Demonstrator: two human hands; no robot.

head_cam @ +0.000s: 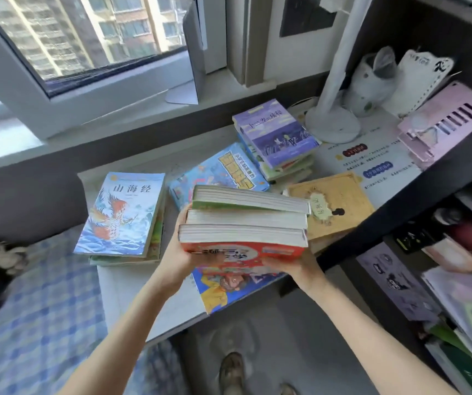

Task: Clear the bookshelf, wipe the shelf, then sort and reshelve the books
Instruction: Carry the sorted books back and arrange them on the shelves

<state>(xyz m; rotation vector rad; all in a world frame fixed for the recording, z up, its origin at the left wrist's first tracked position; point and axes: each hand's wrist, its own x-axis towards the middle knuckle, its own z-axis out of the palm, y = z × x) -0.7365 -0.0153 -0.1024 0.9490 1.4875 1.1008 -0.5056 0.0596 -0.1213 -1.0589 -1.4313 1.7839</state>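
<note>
Three books (246, 220) lie stacked flat in both my hands, page edges toward me, a red cover at the bottom. My left hand (177, 252) grips the stack's left end and my right hand (294, 265) supports its right underside. The stack hangs above the white desk (132, 283). On the desk lie a blue phoenix-cover book (120, 212) on a small pile, a purple-cover pile (279, 135), a light-blue book (220, 169), a tan book (340, 201) and a cartoon-cover book (229, 289). The dark bookshelf (400, 212) stands at the right.
A white lamp base (333, 125), a white pot (371, 81), a pink organiser (445, 121) and a printed sheet (371, 161) sit at the back right. Lower shelves hold books and papers (457, 295). A checked bed (43, 309) lies left, a window behind.
</note>
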